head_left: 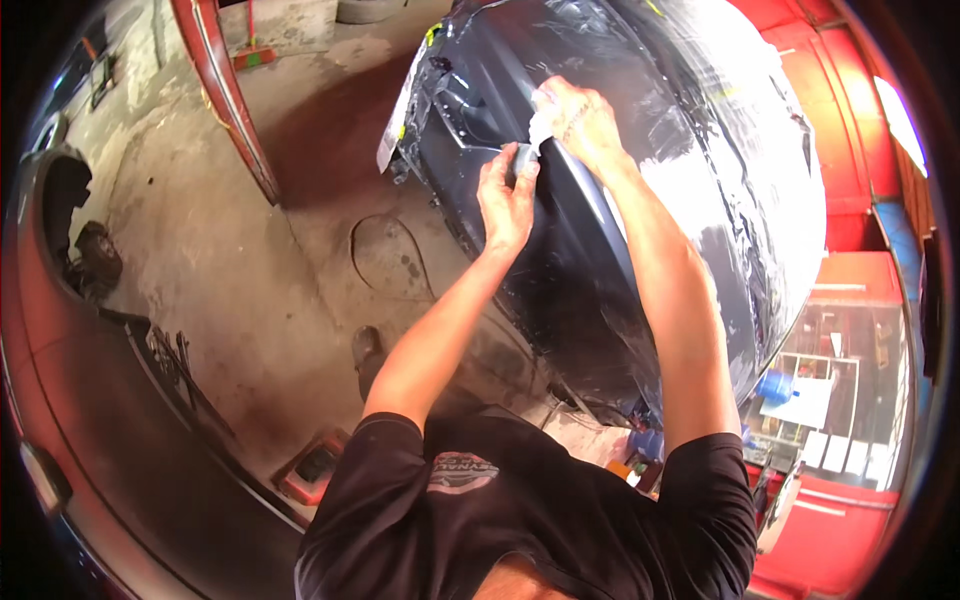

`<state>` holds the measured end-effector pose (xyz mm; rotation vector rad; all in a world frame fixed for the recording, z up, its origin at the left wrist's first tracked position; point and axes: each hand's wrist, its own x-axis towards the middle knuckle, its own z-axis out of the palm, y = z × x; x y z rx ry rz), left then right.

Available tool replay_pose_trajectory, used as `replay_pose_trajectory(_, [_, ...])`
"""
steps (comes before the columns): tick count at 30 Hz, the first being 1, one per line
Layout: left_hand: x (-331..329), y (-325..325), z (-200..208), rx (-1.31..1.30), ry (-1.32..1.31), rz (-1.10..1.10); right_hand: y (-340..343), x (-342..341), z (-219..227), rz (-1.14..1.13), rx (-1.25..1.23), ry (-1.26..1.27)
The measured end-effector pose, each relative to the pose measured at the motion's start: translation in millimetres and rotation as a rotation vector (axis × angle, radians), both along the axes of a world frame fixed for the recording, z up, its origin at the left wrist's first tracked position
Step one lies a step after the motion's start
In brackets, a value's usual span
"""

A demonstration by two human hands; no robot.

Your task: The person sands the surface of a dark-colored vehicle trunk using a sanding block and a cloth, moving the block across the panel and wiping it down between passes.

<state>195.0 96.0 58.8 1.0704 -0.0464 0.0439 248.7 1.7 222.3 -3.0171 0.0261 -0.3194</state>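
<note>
In front of me is a car wrapped partly in clear plastic film, with a matte dark grey body panel (580, 240) left bare and running away from me. My left hand (507, 200) is at the panel's left side, its fingers closed around a small grey pad (524, 160). Just beyond it, my right hand (582, 120) presses a crumpled white cloth (542, 122) against the panel's raised edge. The two hands almost meet there. What lies under the cloth is hidden.
Shiny plastic film (720, 150) covers the car's right side. At the left stands another dark vehicle (90, 420). A red post (225, 95) rises from the concrete floor (300, 270), where a thin hose (385, 220) lies looped. A red cabinet (845, 275) is at the right.
</note>
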Motion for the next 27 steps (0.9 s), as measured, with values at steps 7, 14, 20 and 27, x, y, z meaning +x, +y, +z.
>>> replay_pose_trajectory(7, [-39.6,-42.3,11.4,0.261,0.009,0.124,-98.7,-21.0,-29.3,0.145,-0.144,-0.116])
replay_pose_trajectory(14, [96.7,-36.7,-15.8,0.337,-0.250,0.437,-89.1,-19.4,-39.0,0.183,-0.059,-0.256])
replay_pose_trajectory(20, [48.0,-56.9,-6.2,0.441,-0.157,0.320,-112.4,-21.0,-48.2,0.160,-0.102,-0.253])
replay_pose_trajectory(27, [30.9,-58.6,-5.2,0.356,-0.269,0.458,-98.6,-21.1,-40.2,0.186,-0.095,-0.261])
